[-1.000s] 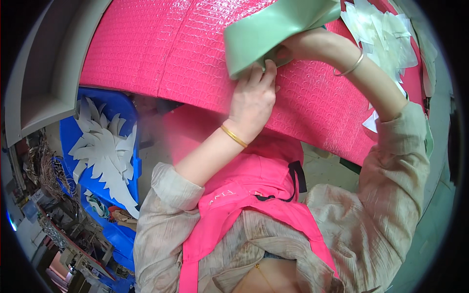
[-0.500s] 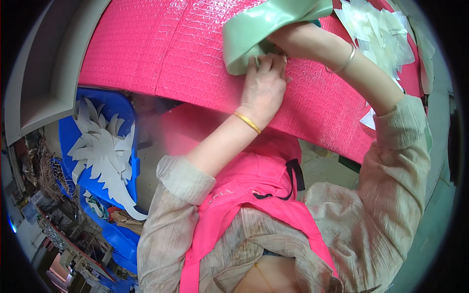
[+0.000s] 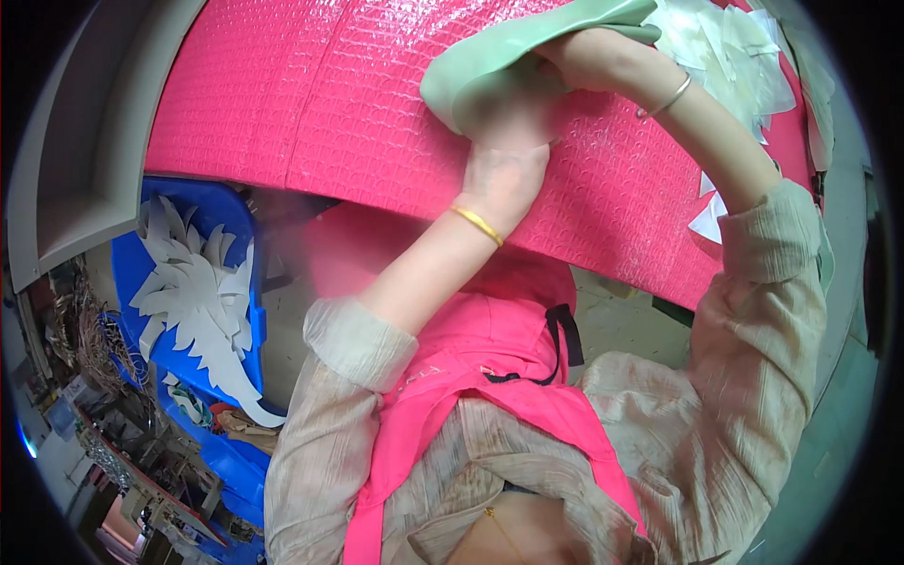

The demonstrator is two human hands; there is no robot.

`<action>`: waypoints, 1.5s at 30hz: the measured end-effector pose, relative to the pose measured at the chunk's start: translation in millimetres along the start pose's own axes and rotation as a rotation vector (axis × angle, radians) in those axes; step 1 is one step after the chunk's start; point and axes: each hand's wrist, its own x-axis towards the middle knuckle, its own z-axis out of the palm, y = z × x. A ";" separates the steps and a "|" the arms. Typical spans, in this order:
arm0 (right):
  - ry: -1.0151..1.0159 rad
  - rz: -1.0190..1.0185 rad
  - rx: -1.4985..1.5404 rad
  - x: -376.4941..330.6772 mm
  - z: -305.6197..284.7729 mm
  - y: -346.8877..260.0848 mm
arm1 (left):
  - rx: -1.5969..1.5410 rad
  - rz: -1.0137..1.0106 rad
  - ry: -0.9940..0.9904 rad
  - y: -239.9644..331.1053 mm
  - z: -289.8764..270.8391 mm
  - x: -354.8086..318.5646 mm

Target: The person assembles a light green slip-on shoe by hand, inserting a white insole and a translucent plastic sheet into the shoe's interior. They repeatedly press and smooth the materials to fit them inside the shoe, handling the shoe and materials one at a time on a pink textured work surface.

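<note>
Glossy hot-pink embossed plastic is covering the wide surface [image 3: 367, 104], with a loose pile of thin whitish sheet pieces [image 3: 725, 61] lying toward its upper right. Below its left part, a deep blue plastic bin [image 3: 226, 202] is holding pale grey, leaf-shaped cutouts [image 3: 202, 306]. One smooth pale-green flexible sheet [image 3: 485, 56], bent into a curve, is lying over the upper part of the surface, its long axis running from lower left to upper right. Near its lower-left end the left hand [image 3: 508, 141] is pointing away from the body; its fingers are blurring too much to tell whether they are apart or together. Arching in from the right, the right hand [image 3: 584, 61] is sitting nearer the upper-right end, its fingertips partly hidden, their state unclear. Beyond both hands, the green material is curving close around their fingers.
</note>
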 end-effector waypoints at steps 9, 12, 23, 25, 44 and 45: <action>0.289 -0.516 -1.318 4.1 24.8 17.3 | -0.067 -0.113 0.031 12.0 6.4 9.6; 0.384 -0.063 -0.636 -21.3 -25.3 -30.5 | 0.003 -0.159 -0.021 21.2 6.8 18.0; 0.458 -0.135 0.505 -66.4 3.7 -103.2 | -0.018 0.179 -0.102 -54.2 -62.0 -32.7; 0.502 -0.127 0.535 -49.7 0.6 -110.6 | 0.252 0.305 -0.202 -60.2 -72.8 -35.3; 0.089 -0.125 -0.383 -121.6 -50.2 -125.8 | -0.197 0.489 -0.006 -43.4 -50.0 -38.7; -0.143 -0.062 -0.328 -118.9 -47.2 -131.9 | -0.278 0.470 0.027 -45.3 -46.6 -35.9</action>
